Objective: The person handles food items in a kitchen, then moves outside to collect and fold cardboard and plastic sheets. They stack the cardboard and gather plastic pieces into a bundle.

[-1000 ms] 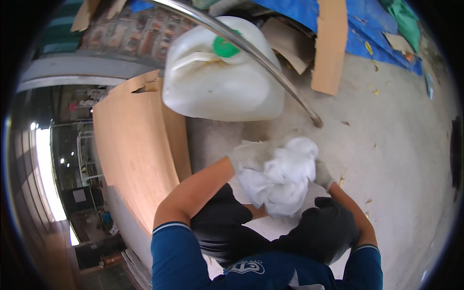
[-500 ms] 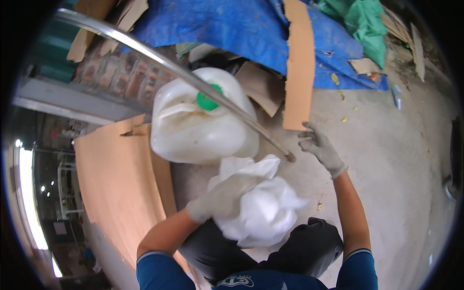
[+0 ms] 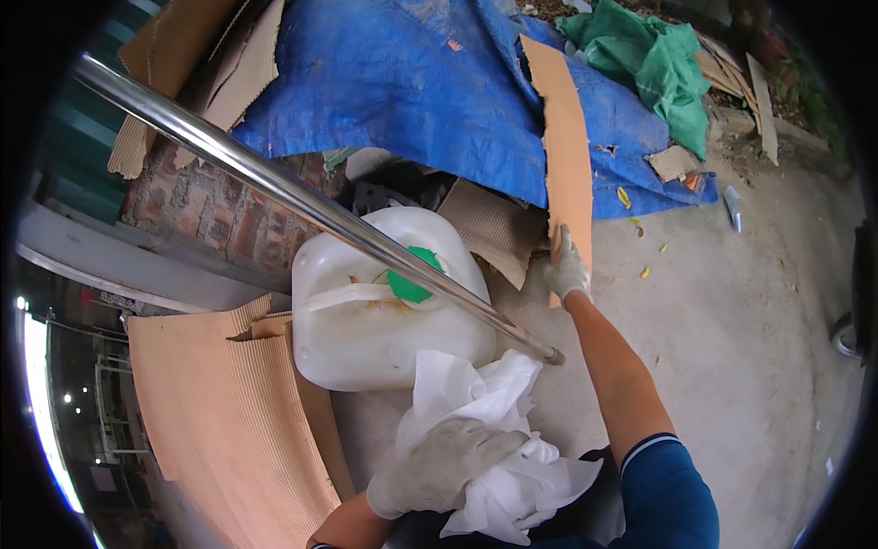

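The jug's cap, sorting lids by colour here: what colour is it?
Green. The cap on the white jug shows in the head view, partly behind the metal pipe.

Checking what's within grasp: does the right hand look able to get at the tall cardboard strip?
Probably yes: the right hand already rests on the cardboard strip, with nothing between them.

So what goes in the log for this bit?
left hand: grips white bag | right hand: on cardboard strip | jug: under pipe
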The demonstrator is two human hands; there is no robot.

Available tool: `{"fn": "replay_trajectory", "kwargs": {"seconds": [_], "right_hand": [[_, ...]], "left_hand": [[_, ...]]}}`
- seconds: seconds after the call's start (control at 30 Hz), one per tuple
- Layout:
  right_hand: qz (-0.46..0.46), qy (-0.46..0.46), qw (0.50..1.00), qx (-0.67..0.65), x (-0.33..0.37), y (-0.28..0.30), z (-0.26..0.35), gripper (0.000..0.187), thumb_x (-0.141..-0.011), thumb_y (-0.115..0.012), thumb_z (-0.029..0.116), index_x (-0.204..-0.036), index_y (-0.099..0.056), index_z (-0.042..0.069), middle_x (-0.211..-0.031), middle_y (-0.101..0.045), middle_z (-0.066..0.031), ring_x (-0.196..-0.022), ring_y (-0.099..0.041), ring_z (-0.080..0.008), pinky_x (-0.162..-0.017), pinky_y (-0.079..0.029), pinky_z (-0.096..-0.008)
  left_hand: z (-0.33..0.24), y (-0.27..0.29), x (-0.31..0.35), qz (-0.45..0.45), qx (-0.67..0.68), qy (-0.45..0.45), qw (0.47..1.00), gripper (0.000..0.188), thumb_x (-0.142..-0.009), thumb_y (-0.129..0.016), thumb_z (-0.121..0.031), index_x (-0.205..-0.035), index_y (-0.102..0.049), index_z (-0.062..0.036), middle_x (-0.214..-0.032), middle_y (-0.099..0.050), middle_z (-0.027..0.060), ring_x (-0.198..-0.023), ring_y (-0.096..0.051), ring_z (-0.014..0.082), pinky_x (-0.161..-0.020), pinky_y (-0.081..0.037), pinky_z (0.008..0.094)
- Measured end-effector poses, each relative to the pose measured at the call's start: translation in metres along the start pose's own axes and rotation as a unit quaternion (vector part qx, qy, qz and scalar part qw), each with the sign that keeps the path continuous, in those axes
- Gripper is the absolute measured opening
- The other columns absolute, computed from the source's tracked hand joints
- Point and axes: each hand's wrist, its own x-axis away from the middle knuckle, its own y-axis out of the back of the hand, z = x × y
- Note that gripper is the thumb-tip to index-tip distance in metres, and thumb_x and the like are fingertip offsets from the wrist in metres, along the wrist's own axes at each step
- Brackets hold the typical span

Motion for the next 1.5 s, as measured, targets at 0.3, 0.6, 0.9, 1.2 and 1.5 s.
{"fn": "replay_trajectory", "kwargs": {"seconds": [0.3,0.6,0.9,1.2,1.5], "right_hand": [[-0.046,0.281,0.958,0.029,0.021,0.004,0.014,0.056,-0.088,-0.064,0.037,-0.136,-0.052,0.011,-0.123,-0.053,-0.0199,-0.112,-0.055,-0.0366,-0.089,-0.049,-0.0465],[0.049,0.247,0.955,0.156,0.006,-0.005,0.026,0.079,-0.071,-0.074,0.048,-0.136,-0.051,0.010,-0.131,-0.048,-0.0200,-0.132,-0.038,-0.0366,-0.107,-0.035,-0.0438],[-0.011,0.250,0.945,0.213,0.047,-0.020,0.043,0.078,-0.072,-0.073,0.042,-0.138,-0.047,0.012,-0.140,-0.042,-0.0182,-0.137,-0.031,-0.0353,-0.111,-0.027,-0.0487],[-0.135,0.194,0.968,-0.085,0.023,-0.014,0.031,0.014,-0.079,-0.068,0.020,-0.088,-0.072,0.009,-0.093,-0.065,-0.0122,-0.087,-0.063,-0.0321,-0.075,-0.050,-0.0442],[-0.132,0.017,0.975,-0.177,0.100,0.220,-0.013,0.018,-0.080,-0.066,0.013,-0.093,-0.069,0.000,-0.074,-0.067,-0.0120,-0.071,-0.063,-0.0109,-0.066,-0.051,-0.0300]], "left_hand": [[0.025,-0.003,-0.004,-0.006,0.052,-0.078,0.996,0.066,-0.068,-0.065,-0.015,-0.131,-0.047,-0.0048,-0.113,-0.059,0.0129,-0.096,-0.055,0.0315,-0.090,-0.039,0.0414],[0.020,-0.010,-0.026,0.019,0.057,-0.100,0.993,0.065,-0.067,-0.063,-0.008,-0.129,-0.047,-0.0033,-0.109,-0.060,0.0157,-0.097,-0.056,0.0345,-0.088,-0.041,0.0420],[0.007,-0.017,-0.056,0.016,0.047,-0.138,0.989,0.057,-0.065,-0.063,0.002,-0.120,-0.051,-0.0028,-0.092,-0.061,0.0150,-0.086,-0.059,0.0365,-0.077,-0.046,0.0407],[0.022,-0.037,-0.064,0.020,0.084,-0.102,0.991,0.061,-0.064,-0.065,-0.004,-0.124,-0.051,-0.0033,-0.098,-0.062,0.0170,-0.096,-0.058,0.0367,-0.087,-0.044,0.0435],[-0.015,-0.075,-0.093,0.096,0.130,0.066,0.985,0.059,-0.065,-0.065,-0.005,-0.123,-0.055,-0.0084,-0.095,-0.066,0.0204,-0.092,-0.063,0.0382,-0.079,-0.049,0.0465]]}}
